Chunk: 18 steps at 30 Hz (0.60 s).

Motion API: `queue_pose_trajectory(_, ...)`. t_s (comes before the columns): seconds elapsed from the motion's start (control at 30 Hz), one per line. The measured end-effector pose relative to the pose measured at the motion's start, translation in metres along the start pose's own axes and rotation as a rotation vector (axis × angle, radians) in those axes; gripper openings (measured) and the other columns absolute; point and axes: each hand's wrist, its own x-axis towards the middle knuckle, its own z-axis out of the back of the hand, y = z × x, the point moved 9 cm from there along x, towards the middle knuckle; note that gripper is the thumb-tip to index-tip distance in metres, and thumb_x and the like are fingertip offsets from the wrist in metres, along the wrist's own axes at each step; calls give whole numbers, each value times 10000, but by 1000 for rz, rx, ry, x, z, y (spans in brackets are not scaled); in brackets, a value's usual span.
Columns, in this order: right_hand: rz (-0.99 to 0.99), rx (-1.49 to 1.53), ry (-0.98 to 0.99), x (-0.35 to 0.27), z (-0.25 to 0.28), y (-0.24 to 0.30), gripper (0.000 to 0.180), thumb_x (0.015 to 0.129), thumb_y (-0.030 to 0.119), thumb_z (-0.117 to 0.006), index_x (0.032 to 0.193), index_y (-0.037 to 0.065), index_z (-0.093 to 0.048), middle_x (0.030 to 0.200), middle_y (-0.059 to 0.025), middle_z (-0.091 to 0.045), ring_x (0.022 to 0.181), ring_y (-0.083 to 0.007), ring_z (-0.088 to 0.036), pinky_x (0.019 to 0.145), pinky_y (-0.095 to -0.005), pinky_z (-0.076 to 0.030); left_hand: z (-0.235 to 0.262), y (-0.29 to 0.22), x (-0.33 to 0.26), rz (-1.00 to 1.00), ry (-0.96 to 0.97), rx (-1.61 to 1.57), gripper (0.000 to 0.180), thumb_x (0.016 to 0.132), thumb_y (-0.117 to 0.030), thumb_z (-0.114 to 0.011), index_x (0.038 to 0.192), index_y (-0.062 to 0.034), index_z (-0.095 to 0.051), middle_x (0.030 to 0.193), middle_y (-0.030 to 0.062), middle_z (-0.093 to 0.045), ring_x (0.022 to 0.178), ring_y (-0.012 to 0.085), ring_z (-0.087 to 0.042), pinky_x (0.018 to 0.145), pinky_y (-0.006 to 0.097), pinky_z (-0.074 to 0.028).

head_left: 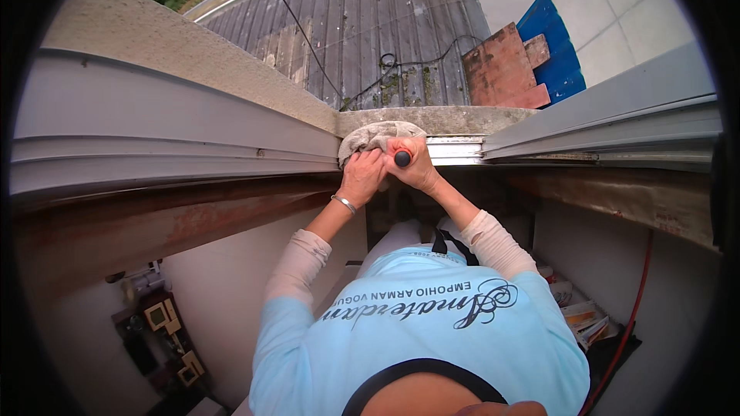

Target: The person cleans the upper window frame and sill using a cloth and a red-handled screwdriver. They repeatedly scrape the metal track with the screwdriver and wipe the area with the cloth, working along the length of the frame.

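A crumpled grey-beige cloth lies on the window sill in front of me, bunched against the window track. My left hand, with a silver bangle at its wrist, presses its fingers together on the cloth's near edge. Close beside it, my right hand is wrapped round a tool with a round black handle end that points up at me. The lower part of that tool is hidden by my hand and the cloth, so its kind cannot be made out.
Grey window frames run along both sides. Beyond a concrete ledge lies a corrugated roof with a dark cable, reddish boards and a blue sheet. Below right, assorted items stand by a red hose.
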Motion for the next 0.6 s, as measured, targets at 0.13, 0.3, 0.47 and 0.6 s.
queue_pose_trajectory(0.13, -36, -136, -24, -24, 36, 15, 119, 725, 67, -665, 782, 19, -572, 757, -86, -596, 681, -194, -581, 635, -293, -466, -11, 15, -2, 130, 65, -54, 157, 842, -204, -610, 944, -85, -629, 963, 57, -597, 867, 237, -579, 786, 364, -437)
queue_pose_trajectory(0.3, -587, 372, 68, -78, 78, -10, 424, 809, 99, -676, 1203, 23, -538, 1105, -101, -589, 1026, -151, -593, 845, -280, -503, 34, 3, 1, 162, -172, -190, 250, 823, -83, -588, 1069, -55, -616, 1125, 98, -581, 1017, 293, -560, 866, 376, -446)
queue_pose_trajectory(0.47, -665, 465, 317, -78, 65, 4, 498, 832, 104, -633, 1298, 4, -490, 1110, -136, -575, 953, -147, -618, 791, -265, -520, 33, 14, -16, 326, -278, 105, 478, 784, -61, -600, 1255, -70, -520, 1203, 177, -494, 1128, 347, -474, 940, 417, -405)
queue_pose_trajectory(0.6, -644, -118, 397, -90, 72, -26, 140, 737, 59, -565, 809, -55, -603, 1093, -190, -616, 757, -213, -639, 676, -315, -505, 14, 29, -1, 442, -127, 153, 407, 804, -60, -557, 1209, -101, -546, 1021, 135, -520, 975, 308, -501, 847, 429, -415)
